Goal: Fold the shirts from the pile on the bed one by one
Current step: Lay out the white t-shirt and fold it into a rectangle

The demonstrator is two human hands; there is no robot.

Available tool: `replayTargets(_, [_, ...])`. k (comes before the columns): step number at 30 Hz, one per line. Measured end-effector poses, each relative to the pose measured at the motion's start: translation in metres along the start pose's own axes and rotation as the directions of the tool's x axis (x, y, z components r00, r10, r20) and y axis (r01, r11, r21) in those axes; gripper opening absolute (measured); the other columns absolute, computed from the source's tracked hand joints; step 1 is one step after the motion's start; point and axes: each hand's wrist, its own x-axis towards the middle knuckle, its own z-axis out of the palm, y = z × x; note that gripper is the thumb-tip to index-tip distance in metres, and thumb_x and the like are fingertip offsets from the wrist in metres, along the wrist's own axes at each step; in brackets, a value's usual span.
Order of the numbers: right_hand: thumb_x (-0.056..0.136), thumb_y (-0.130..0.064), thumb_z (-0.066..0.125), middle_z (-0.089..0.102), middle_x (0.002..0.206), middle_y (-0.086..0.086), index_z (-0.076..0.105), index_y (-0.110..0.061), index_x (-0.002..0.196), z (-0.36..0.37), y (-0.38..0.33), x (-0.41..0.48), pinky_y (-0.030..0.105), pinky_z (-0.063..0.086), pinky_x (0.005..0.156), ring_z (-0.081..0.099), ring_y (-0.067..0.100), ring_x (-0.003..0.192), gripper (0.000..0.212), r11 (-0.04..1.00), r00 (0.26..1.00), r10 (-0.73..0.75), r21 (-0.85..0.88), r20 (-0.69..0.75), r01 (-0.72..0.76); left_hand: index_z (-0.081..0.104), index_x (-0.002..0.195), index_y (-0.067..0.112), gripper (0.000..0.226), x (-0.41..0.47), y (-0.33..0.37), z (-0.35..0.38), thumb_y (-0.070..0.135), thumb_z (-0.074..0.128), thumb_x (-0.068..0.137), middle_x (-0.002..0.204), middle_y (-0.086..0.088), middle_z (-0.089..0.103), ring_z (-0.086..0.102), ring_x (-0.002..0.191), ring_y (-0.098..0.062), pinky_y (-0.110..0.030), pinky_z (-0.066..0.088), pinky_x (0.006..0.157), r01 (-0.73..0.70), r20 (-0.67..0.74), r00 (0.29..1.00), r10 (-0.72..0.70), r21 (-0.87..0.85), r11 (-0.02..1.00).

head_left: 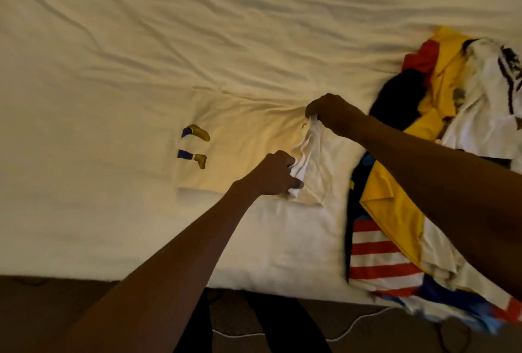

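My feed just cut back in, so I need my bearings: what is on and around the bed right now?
Bed sheet: one, cream-white, wrinkled, fills most of the view.
White shirt: one, white with a blue-and-gold print, spread mid-bed.
Shirt pile: one heap, yellow, red, black, white, blue and red-and-white stripes, at the bed's right end.
Cable: one, white, on the floor below the bed.
Floor: dark brown, along the bottom.
Legs: two dark shapes, probably trousers, bottom centre.
Left hand: grips the shirt's bunched edge, near side.
Right hand: pinches the same edge, far side.
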Motion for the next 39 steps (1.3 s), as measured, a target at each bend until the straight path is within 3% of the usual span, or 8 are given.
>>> replayTargets(4, [0.08,0.015,0.055,0.063,0.118,0.02,0.068,-0.006,0.117,0.017,0.031,-0.013,0.042,0.049,0.091,0.062,0.037,0.102,0.044,0.999,0.999,-0.019,0.039,-0.042,0.021,0.061,0.122,0.0,0.044,0.011,0.011,0.039,0.023,0.074,0.087,0.119,-0.021,0.062,0.057,0.111,-0.036,-0.033,0.044,0.083,0.037,-0.096,0.995,-0.033,0.033,0.999])
replayTargets(8, [0.078,0.02,0.054,0.058,0.133,0.021,0.064,0.0,0.124,0.023,0.041,-0.02,0.043,0.042,0.104,0.057,0.04,0.118,0.051,0.998,0.998,-0.023,0.062,-0.062,0.027,0.06,0.131,0.01,0.05,0.019,0.006,0.069,0.027,0.074,0.087,0.117,-0.011,0.069,0.062,0.111,-0.03,-0.036,0.05,0.092,-0.013,-0.068,0.997,0.021,0.117,0.993])
replayTargets(14, [0.093,-0.004,0.048,0.065,0.117,0.014,0.057,-0.009,0.125,0.028,0.019,-0.018,0.032,0.044,0.089,0.06,0.032,0.108,0.033,0.902,0.924,0.315,0.371,-0.215,-0.221,0.063,0.119,0.019,0.051,0.02,0.001,0.063,0.046,0.08,0.079,0.103,-0.001,0.069,0.062,0.089,-0.014,-0.036,0.053,0.089,-0.029,-0.044,0.998,0.037,0.159,0.987])
replayTargets(19, [0.09,-0.054,0.062,0.056,0.125,0.01,0.049,-0.014,0.13,0.032,0.005,0.005,0.041,0.042,0.097,0.052,0.03,0.117,0.058,0.93,0.934,0.349,0.154,-0.079,-0.334,0.041,0.142,0.025,0.072,0.02,-0.004,0.064,0.041,0.077,0.082,0.127,-0.006,0.051,0.06,0.104,-0.03,-0.044,0.053,0.087,-0.179,0.144,0.982,0.123,0.498,0.849])
replayTargets(26, [0.087,-0.025,0.073,0.06,0.114,0.014,0.066,-0.009,0.105,0.026,0.01,0.027,0.028,0.037,0.079,0.057,0.031,0.107,0.025,0.889,0.917,0.371,0.342,-0.146,-0.305,0.059,0.124,0.019,0.031,0.031,-0.006,0.069,0.021,0.06,0.093,0.117,-0.008,0.058,0.06,0.104,-0.032,-0.037,0.043,0.081,-0.22,0.101,0.976,0.195,0.486,0.846])
replayTargets(30, [0.085,-0.019,0.074,0.06,0.108,0.017,0.067,-0.004,0.098,0.019,0.014,0.031,0.026,0.035,0.075,0.056,0.031,0.1,0.02,0.867,0.895,0.383,0.424,-0.227,-0.263,0.065,0.116,0.011,0.025,0.032,0.001,0.074,0.016,0.058,0.093,0.107,-0.01,0.062,0.063,0.094,-0.033,-0.039,0.048,0.075,-0.276,-0.037,0.945,0.324,0.437,0.856])
replayTargets(33, [0.085,-0.02,0.074,0.056,0.115,0.019,0.066,-0.005,0.102,0.024,0.018,0.032,0.027,0.035,0.076,0.054,0.033,0.105,0.024,0.874,0.901,0.395,0.373,-0.177,-0.311,0.061,0.122,0.008,0.03,0.031,-0.002,0.083,0.012,0.057,0.094,0.112,-0.013,0.059,0.061,0.099,-0.034,-0.042,0.048,0.078,-0.294,0.032,0.948,0.316,0.466,0.834])
replayTargets(39, [0.087,-0.041,0.07,0.04,0.133,0.017,0.046,-0.011,0.13,0.034,0.018,0.025,0.049,0.042,0.097,0.04,0.035,0.122,0.057,0.887,0.878,0.445,0.219,-0.176,-0.406,0.061,0.113,0.02,0.054,0.035,-0.02,0.087,0.053,0.076,0.071,0.111,-0.003,0.054,0.052,0.1,-0.026,-0.04,0.046,0.077,-0.354,0.065,0.907,0.415,0.652,0.671])
